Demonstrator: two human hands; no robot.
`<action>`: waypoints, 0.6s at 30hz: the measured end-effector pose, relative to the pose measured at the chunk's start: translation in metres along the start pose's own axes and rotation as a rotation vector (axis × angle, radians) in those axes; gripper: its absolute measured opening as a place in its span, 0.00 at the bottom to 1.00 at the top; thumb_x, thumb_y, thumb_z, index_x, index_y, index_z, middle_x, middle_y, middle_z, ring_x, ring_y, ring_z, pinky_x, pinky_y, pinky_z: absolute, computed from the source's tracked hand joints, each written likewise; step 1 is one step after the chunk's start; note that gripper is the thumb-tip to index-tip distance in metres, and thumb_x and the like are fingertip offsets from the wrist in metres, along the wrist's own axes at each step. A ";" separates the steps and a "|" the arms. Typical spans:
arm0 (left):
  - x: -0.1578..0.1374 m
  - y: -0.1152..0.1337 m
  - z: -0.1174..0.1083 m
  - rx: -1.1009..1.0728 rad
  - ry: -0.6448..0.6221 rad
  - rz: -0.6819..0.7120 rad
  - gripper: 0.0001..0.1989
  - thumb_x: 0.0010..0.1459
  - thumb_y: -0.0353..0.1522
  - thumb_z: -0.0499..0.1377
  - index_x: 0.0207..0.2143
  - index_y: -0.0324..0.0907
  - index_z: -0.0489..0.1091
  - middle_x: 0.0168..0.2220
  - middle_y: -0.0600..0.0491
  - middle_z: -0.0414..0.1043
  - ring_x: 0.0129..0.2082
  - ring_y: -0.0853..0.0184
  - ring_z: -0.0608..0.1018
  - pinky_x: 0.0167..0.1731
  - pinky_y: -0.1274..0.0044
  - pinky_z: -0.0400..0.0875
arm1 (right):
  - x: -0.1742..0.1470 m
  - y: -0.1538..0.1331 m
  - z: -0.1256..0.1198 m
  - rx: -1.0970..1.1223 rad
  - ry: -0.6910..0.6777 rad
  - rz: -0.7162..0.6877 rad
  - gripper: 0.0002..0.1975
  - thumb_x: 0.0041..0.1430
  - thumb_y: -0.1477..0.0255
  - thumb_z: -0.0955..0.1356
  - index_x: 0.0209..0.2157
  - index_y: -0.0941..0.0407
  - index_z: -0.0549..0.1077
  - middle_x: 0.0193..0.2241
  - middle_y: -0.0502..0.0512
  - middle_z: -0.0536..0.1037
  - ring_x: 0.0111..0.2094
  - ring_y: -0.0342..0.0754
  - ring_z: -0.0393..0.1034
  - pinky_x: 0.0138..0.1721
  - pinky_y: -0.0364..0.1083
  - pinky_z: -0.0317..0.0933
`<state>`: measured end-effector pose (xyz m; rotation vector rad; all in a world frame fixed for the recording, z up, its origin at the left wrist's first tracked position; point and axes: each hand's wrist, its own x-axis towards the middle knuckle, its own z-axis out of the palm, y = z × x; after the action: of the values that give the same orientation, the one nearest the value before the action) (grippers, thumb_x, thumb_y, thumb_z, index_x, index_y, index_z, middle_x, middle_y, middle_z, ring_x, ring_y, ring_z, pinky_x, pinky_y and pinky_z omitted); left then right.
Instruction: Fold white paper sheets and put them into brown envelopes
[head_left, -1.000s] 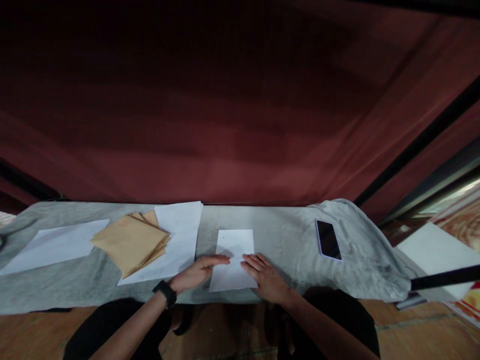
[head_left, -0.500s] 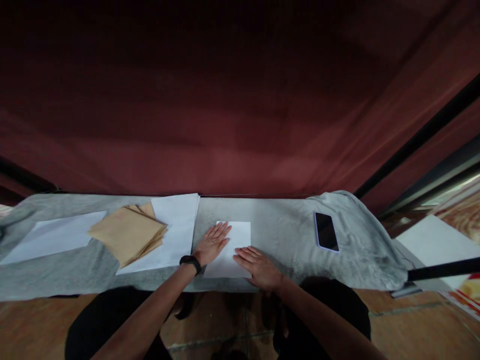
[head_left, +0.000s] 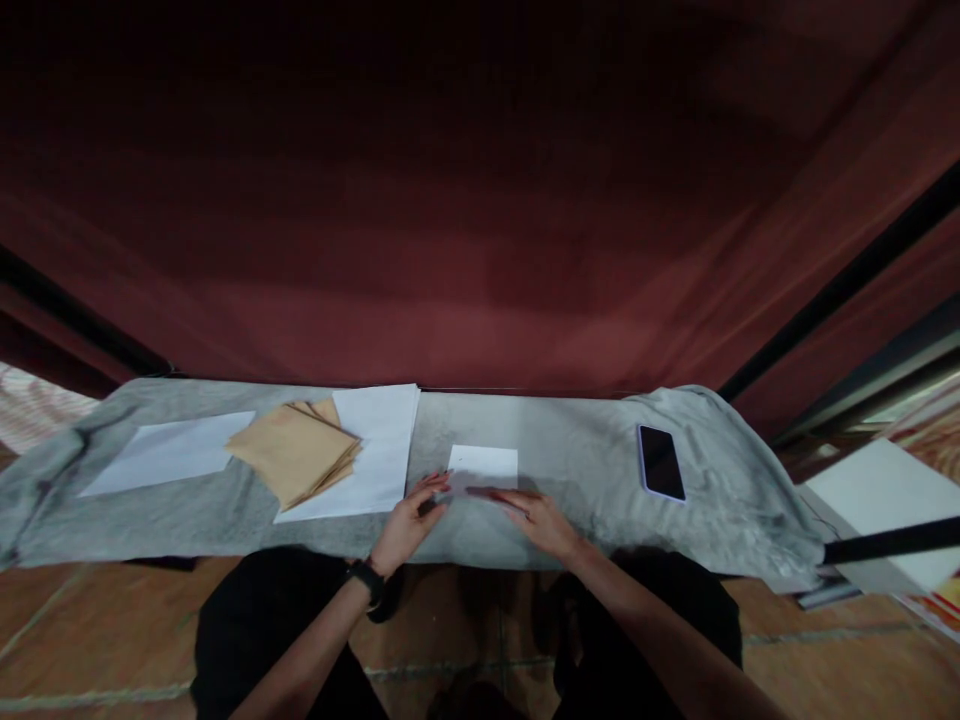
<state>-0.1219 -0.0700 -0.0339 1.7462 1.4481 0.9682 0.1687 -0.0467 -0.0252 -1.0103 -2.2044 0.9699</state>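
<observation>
A small white sheet of paper (head_left: 484, 462) lies on the grey cloth in front of me, its near part raised off the surface and in shade. At its near left corner is my left hand (head_left: 409, 518), with a dark band on the wrist; thumb and fingers close on the paper's edge. My right hand (head_left: 541, 522) pinches the near right side, fingers reaching inward along the raised edge. The fingertips partly hide that edge, so I cannot tell how far the paper is folded.
Brown envelopes (head_left: 296, 455) lie on larger white sheets (head_left: 386, 430) to the left, with another white sheet (head_left: 169, 448) farther left. A phone (head_left: 661, 462) rests on the right. The grey cloth (head_left: 592, 440) covers a bench against a dark red panel (head_left: 480, 330).
Both hands were lying flat on the paper; now they grip its near side and have lifted it. The view has shifted slightly, moving the bench items to the right.
</observation>
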 end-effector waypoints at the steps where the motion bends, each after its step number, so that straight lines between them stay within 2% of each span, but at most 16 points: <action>1: 0.006 0.007 0.002 -0.015 0.011 -0.027 0.14 0.60 0.40 0.60 0.46 0.45 0.76 0.54 0.49 0.78 0.59 0.57 0.74 0.62 0.62 0.67 | 0.001 -0.002 -0.002 0.079 0.059 0.060 0.20 0.72 0.60 0.61 0.57 0.50 0.75 0.53 0.52 0.81 0.54 0.53 0.76 0.57 0.53 0.69; 3: 0.019 0.023 0.003 -0.054 0.019 -0.077 0.14 0.60 0.43 0.60 0.40 0.44 0.76 0.43 0.51 0.81 0.48 0.58 0.80 0.52 0.67 0.74 | 0.005 -0.007 -0.006 0.245 0.208 0.209 0.24 0.71 0.54 0.60 0.52 0.52 0.78 0.45 0.53 0.84 0.46 0.55 0.79 0.49 0.54 0.74; 6: 0.036 0.050 0.001 -0.141 0.078 -0.100 0.15 0.60 0.46 0.59 0.34 0.43 0.72 0.33 0.53 0.78 0.37 0.63 0.79 0.42 0.73 0.74 | 0.016 -0.014 -0.012 0.518 0.427 0.358 0.25 0.68 0.51 0.61 0.48 0.55 0.78 0.41 0.56 0.84 0.42 0.56 0.80 0.45 0.55 0.75; 10: 0.060 0.079 -0.005 -0.246 0.089 -0.068 0.17 0.59 0.47 0.60 0.34 0.42 0.71 0.29 0.55 0.74 0.32 0.68 0.75 0.34 0.77 0.70 | 0.027 -0.028 -0.017 0.946 0.670 0.344 0.21 0.63 0.56 0.68 0.49 0.57 0.76 0.43 0.60 0.84 0.46 0.58 0.79 0.45 0.54 0.75; 13: 0.074 0.084 -0.005 -0.335 -0.021 -0.112 0.21 0.55 0.49 0.64 0.41 0.42 0.72 0.30 0.55 0.75 0.31 0.67 0.76 0.32 0.77 0.69 | 0.030 -0.031 -0.015 1.187 0.837 0.319 0.17 0.57 0.60 0.73 0.45 0.55 0.76 0.42 0.58 0.84 0.46 0.56 0.79 0.45 0.52 0.74; 15: 0.081 0.075 -0.004 -0.331 -0.099 -0.154 0.27 0.52 0.50 0.65 0.46 0.41 0.71 0.31 0.55 0.76 0.30 0.65 0.77 0.30 0.76 0.69 | 0.030 -0.024 -0.011 1.217 0.929 0.326 0.15 0.55 0.62 0.73 0.42 0.53 0.76 0.41 0.56 0.84 0.45 0.54 0.79 0.45 0.50 0.74; 18: 0.093 0.052 -0.001 -0.135 -0.175 -0.119 0.28 0.54 0.49 0.62 0.49 0.38 0.72 0.32 0.51 0.78 0.30 0.63 0.79 0.30 0.75 0.70 | 0.025 0.000 -0.002 0.977 0.999 0.398 0.13 0.53 0.63 0.71 0.40 0.53 0.74 0.35 0.53 0.83 0.37 0.52 0.79 0.38 0.48 0.73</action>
<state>-0.0864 0.0128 0.0232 1.5871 1.3273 0.8102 0.1555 -0.0260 -0.0198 -1.0684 -0.5889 1.1473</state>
